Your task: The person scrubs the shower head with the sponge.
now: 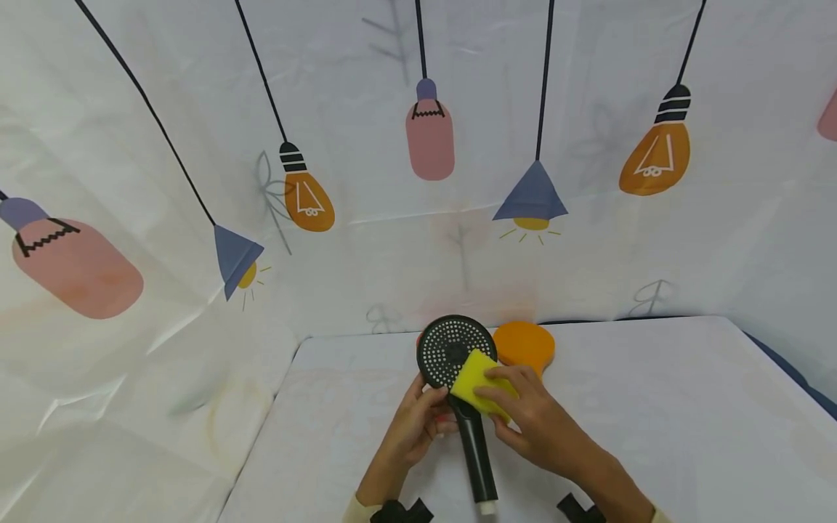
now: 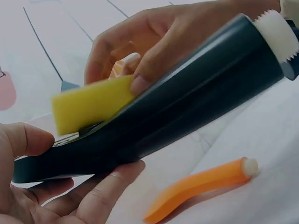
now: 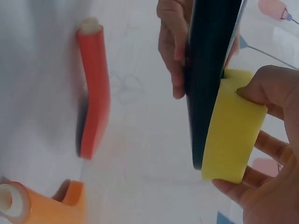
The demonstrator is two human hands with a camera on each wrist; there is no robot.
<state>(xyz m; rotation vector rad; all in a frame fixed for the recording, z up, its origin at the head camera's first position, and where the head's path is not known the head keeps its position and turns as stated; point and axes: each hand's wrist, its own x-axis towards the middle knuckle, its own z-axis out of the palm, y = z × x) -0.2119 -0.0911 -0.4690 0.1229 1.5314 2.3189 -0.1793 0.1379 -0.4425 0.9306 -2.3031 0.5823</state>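
A black shower head (image 1: pixel 476 457) with a round, dotted spray face is held up above the table, its handle pointing down toward the person. My left hand (image 1: pixel 415 425) grips it just below the round face, thumb on the front and fingers behind, as the left wrist view shows. Between the thumb and fingers of my right hand (image 1: pixel 539 414) is a yellow sponge (image 3: pixel 236 128). The sponge lies against the lower part of the spray face, where the face meets the handle. A white threaded end (image 2: pixel 276 35) caps the handle.
An orange shower head (image 1: pixel 523 343) lies on the white table (image 1: pixel 654 407) behind the right hand. A red shower head (image 3: pixel 96 93) lies mostly hidden behind the black one in the head view. A white cloth printed with lamps (image 1: pixel 366 276) hangs behind the table.
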